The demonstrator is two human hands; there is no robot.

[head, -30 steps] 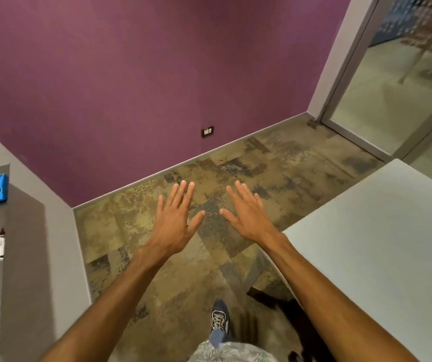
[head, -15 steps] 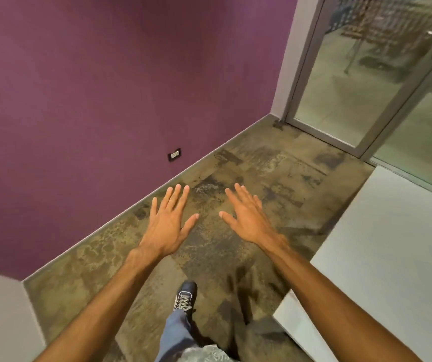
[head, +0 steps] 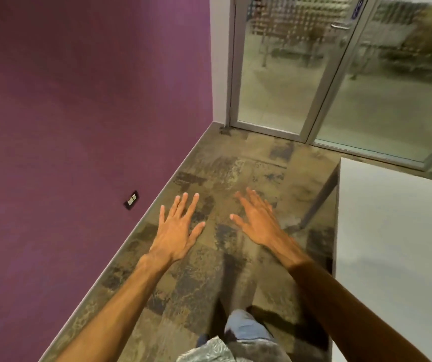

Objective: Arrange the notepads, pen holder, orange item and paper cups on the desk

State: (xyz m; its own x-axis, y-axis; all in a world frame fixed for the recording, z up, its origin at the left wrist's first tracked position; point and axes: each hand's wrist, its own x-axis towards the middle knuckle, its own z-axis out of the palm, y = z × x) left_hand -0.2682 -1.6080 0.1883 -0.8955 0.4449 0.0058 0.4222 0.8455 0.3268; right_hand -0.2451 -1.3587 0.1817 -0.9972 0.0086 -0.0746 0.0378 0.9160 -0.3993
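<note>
Desk: white, right of right hand, long edge running away from viewer. Left hand and right hand: fingers spread, palms down, empty, over floor.

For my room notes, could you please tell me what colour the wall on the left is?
The wall is a deep purple, seen best in the head view.

Open floor ahead; purple wall hems left, desk right

Matt white desk, mottled carpet
</note>
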